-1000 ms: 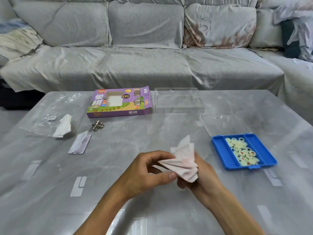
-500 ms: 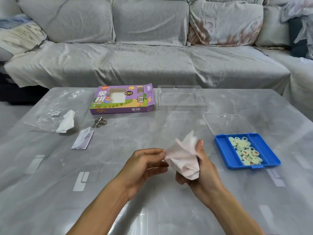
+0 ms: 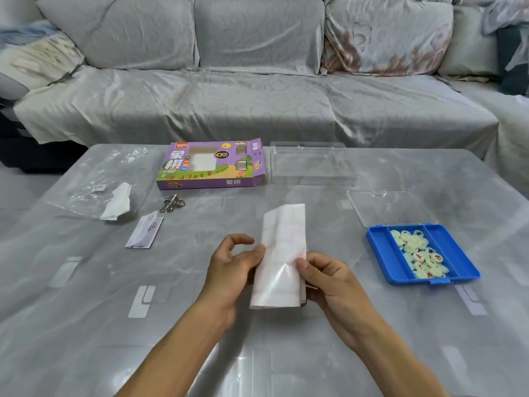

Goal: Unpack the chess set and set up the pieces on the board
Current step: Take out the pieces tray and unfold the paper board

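both hands are holding the folded white paper board sheet (image 3: 282, 253) up over the glossy grey table (image 3: 86, 310): left hand (image 3: 233, 267) pinches its left edge, right hand (image 3: 329, 277) its right. the blue plastic tray (image 3: 380, 253) with pale round chess pieces (image 3: 420, 255) sits to the right.

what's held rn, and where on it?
Folded paper board, partly unfolded. Left hand pinches its left edge, right hand its right edge, both near the lower half.
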The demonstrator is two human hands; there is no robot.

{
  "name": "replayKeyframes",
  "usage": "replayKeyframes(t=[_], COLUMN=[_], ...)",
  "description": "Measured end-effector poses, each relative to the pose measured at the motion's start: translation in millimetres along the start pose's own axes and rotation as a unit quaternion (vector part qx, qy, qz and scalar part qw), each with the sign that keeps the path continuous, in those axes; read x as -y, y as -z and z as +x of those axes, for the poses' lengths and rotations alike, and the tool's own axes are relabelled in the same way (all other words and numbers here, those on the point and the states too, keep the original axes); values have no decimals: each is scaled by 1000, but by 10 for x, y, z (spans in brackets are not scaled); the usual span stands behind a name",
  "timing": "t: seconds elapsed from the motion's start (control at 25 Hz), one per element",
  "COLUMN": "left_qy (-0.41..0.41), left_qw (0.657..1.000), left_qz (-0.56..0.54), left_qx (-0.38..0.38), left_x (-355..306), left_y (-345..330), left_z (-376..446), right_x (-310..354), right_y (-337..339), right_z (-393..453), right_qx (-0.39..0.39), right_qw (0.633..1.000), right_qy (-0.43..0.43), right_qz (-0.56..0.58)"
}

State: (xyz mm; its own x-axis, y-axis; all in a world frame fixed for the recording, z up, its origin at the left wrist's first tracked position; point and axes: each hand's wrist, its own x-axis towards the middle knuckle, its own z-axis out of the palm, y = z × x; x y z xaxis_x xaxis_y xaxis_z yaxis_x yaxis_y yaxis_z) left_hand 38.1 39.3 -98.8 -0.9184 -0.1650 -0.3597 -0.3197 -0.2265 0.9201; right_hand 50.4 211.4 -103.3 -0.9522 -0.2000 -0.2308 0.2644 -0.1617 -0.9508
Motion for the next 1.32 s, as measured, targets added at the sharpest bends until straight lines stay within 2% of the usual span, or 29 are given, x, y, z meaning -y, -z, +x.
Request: replayKeyframes(t=[0.08, 0.12, 0.24, 0.28, 0.36, 0.44, 0.56, 0.64, 0.72, 0.84, 0.92, 1.04, 1.12, 1.2, 1.32], left_qy=[-104, -121, -53, -57, -66, -17, 26, 14, 6, -8, -26, -18, -1, 26, 74], left_qw=[976, 971, 970, 964, 969, 989, 994, 995, 997, 997, 998, 996, 995, 984, 962], left_qz=[190, 203, 124, 128, 108, 7, -73, -72, -50, -19, -14, -22, 18, 72, 130], left_qx=[0, 33, 203, 225, 214, 147, 78, 66, 65, 69, 61, 81, 100, 161, 229], left_x=[-1, -13, -52, -62, -47, -62, -108, -120, -121, -110, -112, -69, -34, -44, -88], left_y=[-23, -47, -102, -111, -111, -103, -14, 8, -21, -29, 23, 41, 18, -6, -19], left_z=[-24, -55, -159, -184, -188, -141, -37, -19, -45, -55, -31, -3, -10, -54, -91], right_x=[8, 20, 11, 9, 31, 90, 178, 195, 138, 87, 58, 3, -35, -42, 27], right_y=[22, 19, 16, 21, 34, 51, 157, 221, 280, 277, 248, 127, 68, 68, 116], right_z=[3, -8, -15, -11, 0, 6, 13, 28, 58, 51, 35, 28, 29, 39, 62], right_qx=[-25, -37, -39, -38, -38, -32, -84, -145, -202, -232, -186, -104, -76, -37, -3], right_qw=[999, 998, 998, 998, 999, 994, 984, 986, 976, 938, 906, 927, 931, 951, 991], right_qy=[17, 25, 36, 37, 29, 14, -8, -32, -43, 18, 93, 139, 171, 174, 113], right_qz=[-28, -44, -40, -29, 25, 108, 159, 78, -71, -258, -368, -334, -314, -254, -66])
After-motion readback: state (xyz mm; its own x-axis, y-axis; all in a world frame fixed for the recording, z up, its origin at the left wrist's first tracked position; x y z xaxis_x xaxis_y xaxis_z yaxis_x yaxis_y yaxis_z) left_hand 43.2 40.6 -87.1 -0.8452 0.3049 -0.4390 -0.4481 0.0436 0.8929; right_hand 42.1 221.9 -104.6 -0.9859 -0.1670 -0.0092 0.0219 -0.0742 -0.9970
